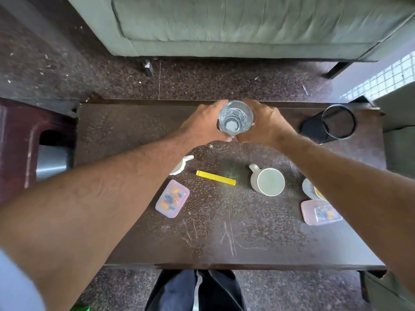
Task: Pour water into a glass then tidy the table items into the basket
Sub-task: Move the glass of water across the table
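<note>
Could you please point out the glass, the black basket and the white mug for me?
glass (pixel 235 118): head view, its clear inside, seen from above.
basket (pixel 312 129): head view, its dark outer wall, left of the rim.
mug (pixel 270 182): head view, the middle of its round pale face.

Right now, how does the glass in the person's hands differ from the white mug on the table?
The glass is clear; the mug is opaque white. The glass is gripped by the left hand and right hand near the far edge of the table; the mug stands untouched, nearer the person. The mug has a handle; the glass shows none. Both are upright, mouths up.
</note>
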